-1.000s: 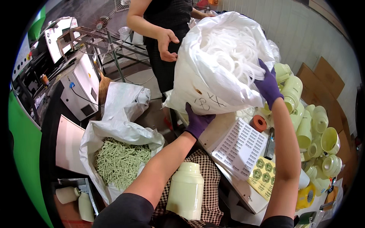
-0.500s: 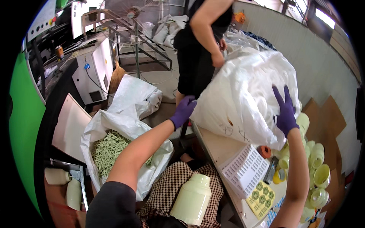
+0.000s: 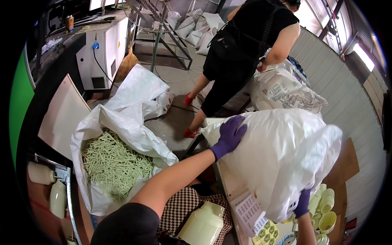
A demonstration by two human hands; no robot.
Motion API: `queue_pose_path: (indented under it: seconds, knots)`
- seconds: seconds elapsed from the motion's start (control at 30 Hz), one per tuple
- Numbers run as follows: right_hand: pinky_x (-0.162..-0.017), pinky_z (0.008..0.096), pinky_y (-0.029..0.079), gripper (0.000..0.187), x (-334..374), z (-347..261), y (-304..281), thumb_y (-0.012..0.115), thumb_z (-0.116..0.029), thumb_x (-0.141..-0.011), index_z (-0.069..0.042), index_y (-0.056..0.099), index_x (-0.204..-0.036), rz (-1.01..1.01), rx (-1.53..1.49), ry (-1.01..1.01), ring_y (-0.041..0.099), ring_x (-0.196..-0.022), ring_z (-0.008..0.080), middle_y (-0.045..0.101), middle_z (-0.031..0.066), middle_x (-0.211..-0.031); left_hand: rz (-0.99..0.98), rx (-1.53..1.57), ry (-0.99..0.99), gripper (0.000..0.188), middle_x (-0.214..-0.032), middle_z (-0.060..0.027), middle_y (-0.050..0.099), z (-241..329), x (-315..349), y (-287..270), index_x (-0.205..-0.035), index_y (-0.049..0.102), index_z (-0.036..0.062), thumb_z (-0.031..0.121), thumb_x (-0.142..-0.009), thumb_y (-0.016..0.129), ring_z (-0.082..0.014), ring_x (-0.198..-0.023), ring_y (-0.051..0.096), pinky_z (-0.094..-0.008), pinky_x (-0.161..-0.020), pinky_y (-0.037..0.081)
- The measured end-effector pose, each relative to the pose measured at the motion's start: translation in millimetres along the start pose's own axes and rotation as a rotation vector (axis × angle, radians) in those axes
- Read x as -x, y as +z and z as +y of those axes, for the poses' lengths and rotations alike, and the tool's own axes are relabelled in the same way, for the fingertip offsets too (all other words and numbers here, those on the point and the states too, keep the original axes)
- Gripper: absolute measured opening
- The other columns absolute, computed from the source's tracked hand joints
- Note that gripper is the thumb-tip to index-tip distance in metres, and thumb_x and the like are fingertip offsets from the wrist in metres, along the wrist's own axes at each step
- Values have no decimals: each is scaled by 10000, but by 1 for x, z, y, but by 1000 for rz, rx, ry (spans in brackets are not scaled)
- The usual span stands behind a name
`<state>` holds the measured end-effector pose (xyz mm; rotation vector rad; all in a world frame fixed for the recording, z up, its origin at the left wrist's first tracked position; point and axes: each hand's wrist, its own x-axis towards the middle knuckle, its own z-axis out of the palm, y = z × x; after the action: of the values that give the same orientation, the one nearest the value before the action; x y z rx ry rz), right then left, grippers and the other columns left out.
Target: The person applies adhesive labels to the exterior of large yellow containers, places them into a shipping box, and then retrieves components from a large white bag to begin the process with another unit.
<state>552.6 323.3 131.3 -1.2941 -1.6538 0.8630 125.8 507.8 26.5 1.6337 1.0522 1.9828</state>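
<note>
A large, full white plastic sack [image 3: 273, 151] rests on the table at the right, tipped toward me. My left hand [image 3: 229, 136], in a purple glove, lies against its upper left side with the fingers on the plastic. My right hand [image 3: 302, 203], gloved the same, grips the sack low on its right side; part of the fingers is hidden by the folds. On my lap, over a checked cloth, lies a pale green bottle-shaped plastic shell [image 3: 203, 223]. To my left stands an open white sack [image 3: 93, 200] of small pale green sticks [image 3: 116, 163].
A white label sheet [image 3: 248, 212] and a yellow sticker sheet [image 3: 267, 233] lie on the table [image 3: 234, 185]. Pale green shells [image 3: 326, 200] crowd the right. A person in black [image 3: 245, 45] stands beyond, beside another sack [image 3: 281, 87]. A fan [image 3: 161, 16] stands behind.
The sack has tipped toward me and now covers more of the table. My left hand has moved right onto it; my right has dropped lower. The other person has turned away toward another sack.
</note>
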Motion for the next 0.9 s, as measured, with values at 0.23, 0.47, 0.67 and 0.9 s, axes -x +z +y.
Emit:
queue_pose_path:
  seconds: [0.23,0.47,0.67,0.9]
  knots:
    - [-1146,435,404,517,60,58,11,403,-312,-1060,-36,412,-1496,19,-216,225,511,-1328,292,519,155,-1461,72,20,-667,776,-1630,-317,164,32,73,0,-1600,291,142,529,-990,576,-445,-1534,139,-551,-1226,154]
    - [-1153,451,384,544,-7,51,35,477,-286,-1000,-39,435,-1482,-14,301,128,479,-1344,330,525,177,-1445,233,62,-434,538,-1565,-253,366,-5,59,20,-1507,469,130,380,-1038,551,-414,-1507,214,-513,-1223,146]
    - [-1158,465,366,574,-79,51,58,540,-263,-948,-41,455,-1471,-35,708,-17,452,-1357,362,531,196,-1431,340,-3,-251,502,-1546,-233,434,-47,34,33,-1493,509,134,371,-1051,530,-405,-1488,281,-511,-1212,159]
    - [-1165,481,346,615,-80,76,99,613,-236,-888,-44,479,-1457,4,920,-131,420,-1373,400,538,218,-1414,118,-173,-73,479,-1473,-240,502,-85,-23,6,-1465,513,79,303,-1043,546,-407,-1426,373,-487,-1169,294]
